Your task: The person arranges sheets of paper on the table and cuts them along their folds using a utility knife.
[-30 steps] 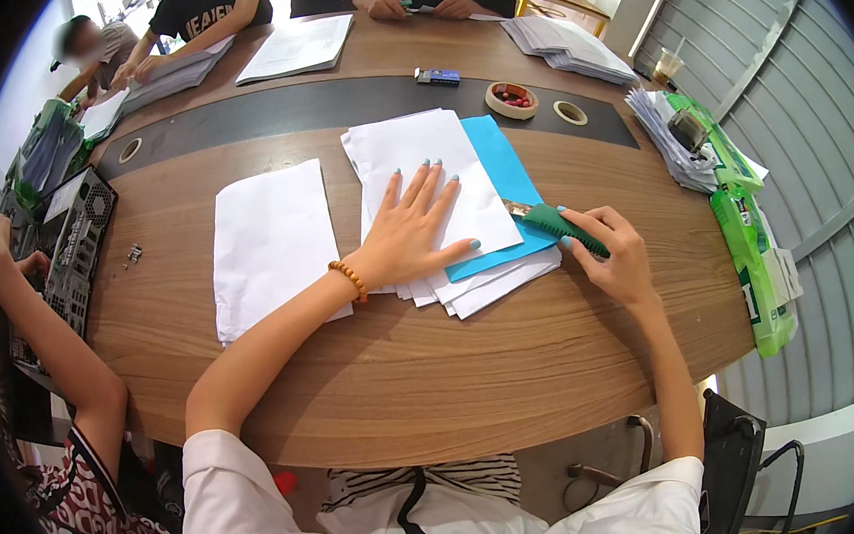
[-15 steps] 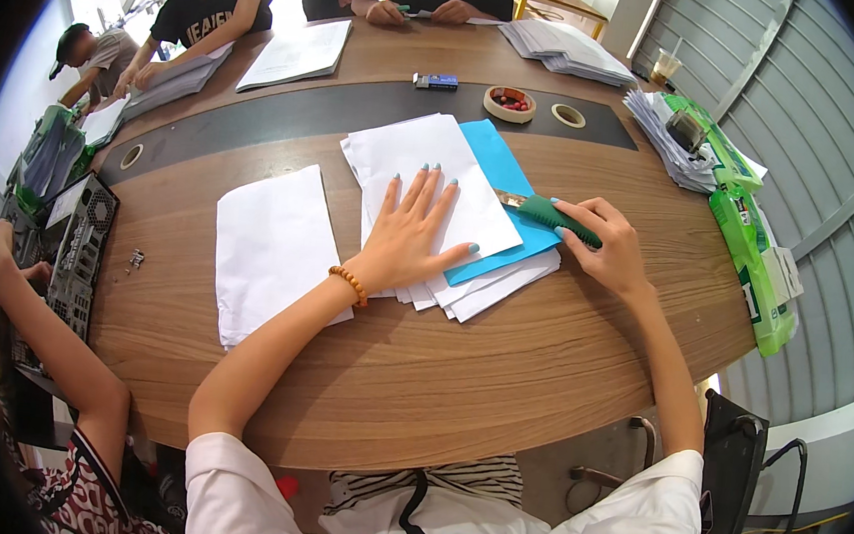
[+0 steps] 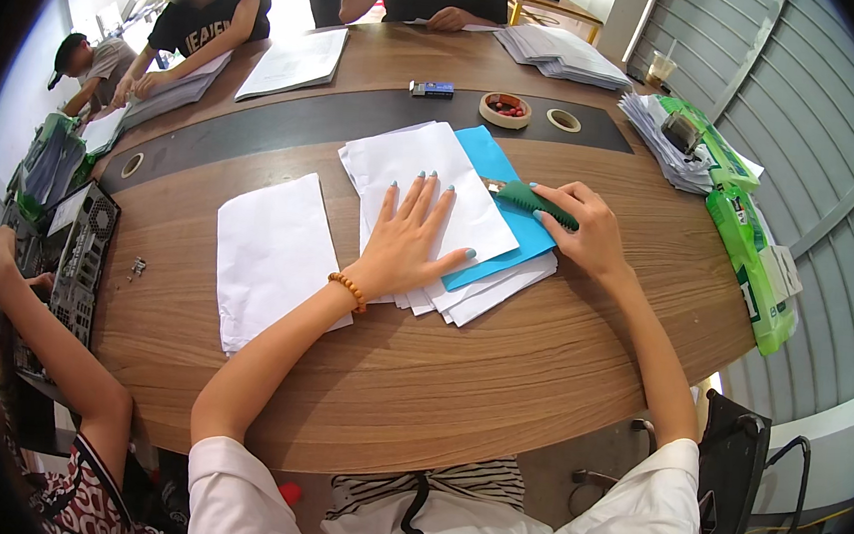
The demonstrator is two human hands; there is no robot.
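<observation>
The green knife [image 3: 540, 204] lies over the blue sheet [image 3: 481, 151], long axis slanting up-left from the right hand [image 3: 588, 235], whose grip is closed around its handle. Its blade reaches the right edge of the top white paper [image 3: 451, 158]; whether the tip is underneath I cannot tell. The left hand [image 3: 408, 250], spread flat and grasping nothing, covers that paper, its thumb near the same edge. More white paper [image 3: 272, 255] lies left; tape rolls [image 3: 504, 110] sit beyond, on the table [image 3: 437, 398].

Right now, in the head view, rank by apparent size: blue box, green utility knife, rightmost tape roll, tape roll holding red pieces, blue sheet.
Blue sheet
Green utility knife
Tape roll holding red pieces
Rightmost tape roll, blue box: too alike to rank
</observation>
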